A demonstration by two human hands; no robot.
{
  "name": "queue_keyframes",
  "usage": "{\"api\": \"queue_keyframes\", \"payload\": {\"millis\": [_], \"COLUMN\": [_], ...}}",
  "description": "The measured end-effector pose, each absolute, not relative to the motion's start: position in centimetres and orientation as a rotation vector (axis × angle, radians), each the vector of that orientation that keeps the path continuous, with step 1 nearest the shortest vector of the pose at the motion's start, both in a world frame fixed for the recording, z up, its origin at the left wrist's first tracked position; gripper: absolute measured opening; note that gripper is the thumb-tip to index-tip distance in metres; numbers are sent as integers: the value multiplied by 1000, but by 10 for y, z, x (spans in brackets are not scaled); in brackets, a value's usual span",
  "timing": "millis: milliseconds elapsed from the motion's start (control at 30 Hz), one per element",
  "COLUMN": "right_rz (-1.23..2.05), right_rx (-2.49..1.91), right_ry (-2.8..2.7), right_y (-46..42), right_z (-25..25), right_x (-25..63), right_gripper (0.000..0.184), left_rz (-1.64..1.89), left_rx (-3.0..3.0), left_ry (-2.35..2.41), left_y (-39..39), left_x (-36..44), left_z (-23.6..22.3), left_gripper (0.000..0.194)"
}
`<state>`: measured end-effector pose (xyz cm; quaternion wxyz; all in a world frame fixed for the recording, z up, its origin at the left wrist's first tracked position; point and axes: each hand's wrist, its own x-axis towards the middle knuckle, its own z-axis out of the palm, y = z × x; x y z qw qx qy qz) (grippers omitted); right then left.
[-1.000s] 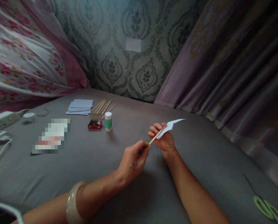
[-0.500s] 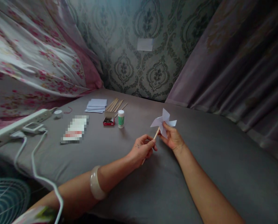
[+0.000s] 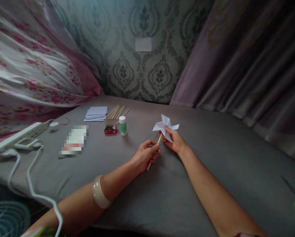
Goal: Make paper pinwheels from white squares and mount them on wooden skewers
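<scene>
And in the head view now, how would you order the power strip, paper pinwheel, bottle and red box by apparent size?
1. Power strip
2. Paper pinwheel
3. Red box and bottle: too alike to rank

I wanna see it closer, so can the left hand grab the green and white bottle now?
Probably not yet: the left hand holds the stick. Freed, it likely could, since nothing seems to stand between it and the bottle.
</scene>
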<state>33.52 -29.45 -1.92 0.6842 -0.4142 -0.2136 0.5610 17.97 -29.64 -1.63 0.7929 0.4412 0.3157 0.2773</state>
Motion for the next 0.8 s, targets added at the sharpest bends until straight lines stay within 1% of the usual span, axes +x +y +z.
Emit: {"api": "queue_keyframes", "payload": {"millis": [100, 333, 800], "right_rz": [1288, 1339, 1220], "right_rx": [-958, -964, -1102], "right_ry": [-473, -454, -395], "right_y": [-293, -291, -283], "right_z": [-20, -21, -15], "right_x": [338, 341, 333], "right_gripper": [10, 14, 10], "left_rz": [586, 600, 607], "left_rx": [961, 985, 958], "left_ry": [707, 736, 743], "left_y": [-294, -292, -292], "left_x": [181, 186, 185], "left_z": [-15, -17, -13], "left_gripper": [26, 21, 21]}}
